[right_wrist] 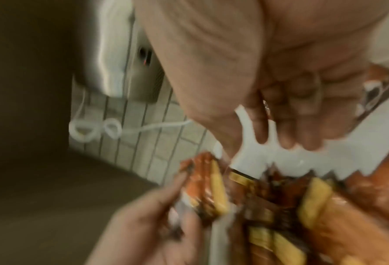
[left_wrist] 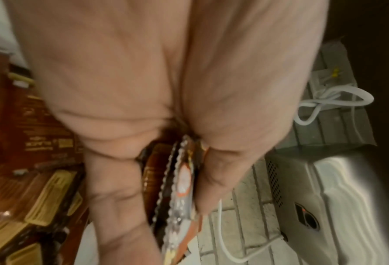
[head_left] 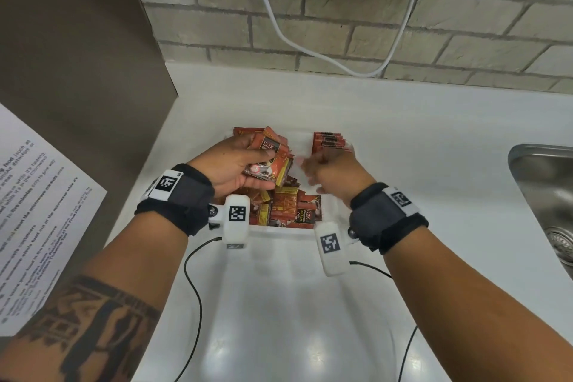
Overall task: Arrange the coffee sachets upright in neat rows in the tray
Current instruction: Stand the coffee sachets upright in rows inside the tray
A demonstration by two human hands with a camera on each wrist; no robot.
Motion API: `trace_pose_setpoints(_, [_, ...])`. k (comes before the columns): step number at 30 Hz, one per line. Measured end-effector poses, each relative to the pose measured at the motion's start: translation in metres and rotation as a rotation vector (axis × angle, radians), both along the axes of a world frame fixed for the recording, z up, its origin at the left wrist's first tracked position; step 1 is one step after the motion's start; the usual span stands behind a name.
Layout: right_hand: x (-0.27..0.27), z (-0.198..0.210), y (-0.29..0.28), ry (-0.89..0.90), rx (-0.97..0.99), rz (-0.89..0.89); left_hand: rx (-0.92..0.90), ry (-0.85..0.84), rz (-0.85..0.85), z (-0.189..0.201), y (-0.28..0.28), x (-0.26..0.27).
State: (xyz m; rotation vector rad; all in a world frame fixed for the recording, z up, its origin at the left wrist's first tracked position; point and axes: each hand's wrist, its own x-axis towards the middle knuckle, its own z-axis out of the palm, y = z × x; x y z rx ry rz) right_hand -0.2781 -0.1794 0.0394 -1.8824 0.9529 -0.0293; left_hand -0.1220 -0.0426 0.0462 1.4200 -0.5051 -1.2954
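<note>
1. Left hand pinches a few sachets over the loose heap at the tray's 9 o'clock side.
2. Right hand, blurred, fingers loosely spread, holds nothing; one upright row stands at 1 o'clock.
3. I judge most sorting remains.
4. The left wrist view shows the pinched sachets edge-on.

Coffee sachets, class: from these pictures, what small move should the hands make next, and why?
Probably the right hand takes one sachet from the bunch gripped in the left hand and stands it beside the upright row at the tray's far right. That row is short, and a loose pile remains.
</note>
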Motion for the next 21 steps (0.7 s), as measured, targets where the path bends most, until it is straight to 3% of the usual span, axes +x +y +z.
trace_pose_setpoints(3, [0.004,-0.009,0.012,0.301,-0.205,0.223,-0.016,0.019,0.052,-0.001,0.0,0.003])
trace_pose_setpoints(10, [0.029,-0.026,0.018,0.453,-0.267,0.258,-0.04,0.188,0.152,0.0,0.0,0.003])
trace_pose_setpoints(15, [0.028,-0.021,0.015,0.411,-0.275,0.294,-0.047,0.258,0.232,-0.007,0.003,0.005])
trace_pose_setpoints(21, [0.013,-0.002,-0.003,0.3,-0.056,0.158,-0.066,0.262,0.183,-0.011,0.001,0.007])
